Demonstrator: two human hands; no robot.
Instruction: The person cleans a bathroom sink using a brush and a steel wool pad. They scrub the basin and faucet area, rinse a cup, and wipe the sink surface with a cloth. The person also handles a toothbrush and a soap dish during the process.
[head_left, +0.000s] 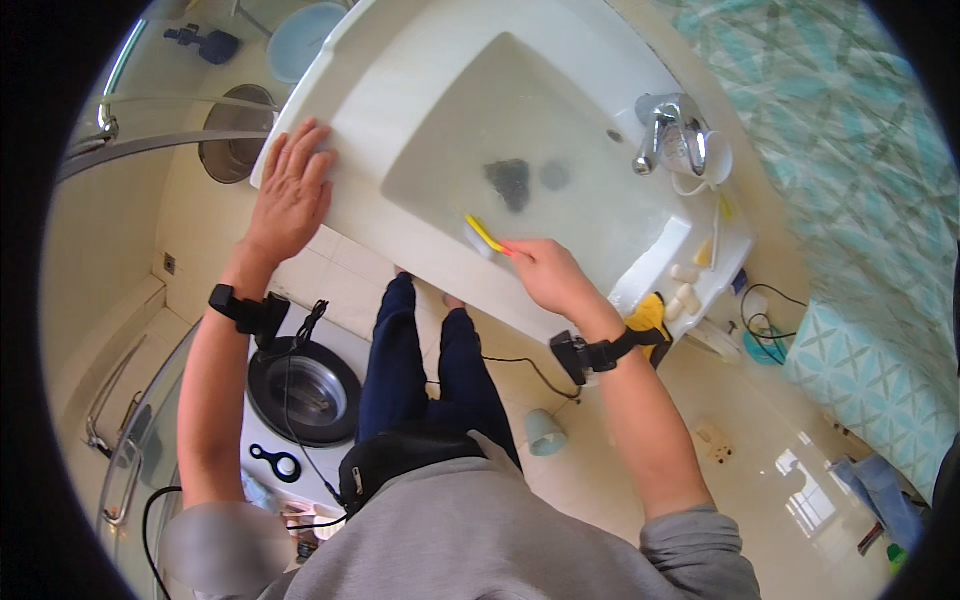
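My left hand (296, 184) lies flat on the rim of a white bathtub (360, 150), its fingers slightly spread. My right hand (547, 274) grips a brush (486, 234) with a yellow and red handle and pale bristles. The brush is at the inner wall of the tub, on the side nearest me. Shallow, cloudy water seems to cover the tub's bottom. A dark patch or object (510, 184) shows there, with a smaller round grey one (555, 175) beside it.
A chrome faucet (671, 135), a white mug (716, 159) and a yellow-and-black cloth item (651, 319) are at the tub's right side. A front-loading washing machine (304, 390) stands lower left. A patterned curtain (825, 97) hangs at right; a small bin (545, 433) is on the floor.
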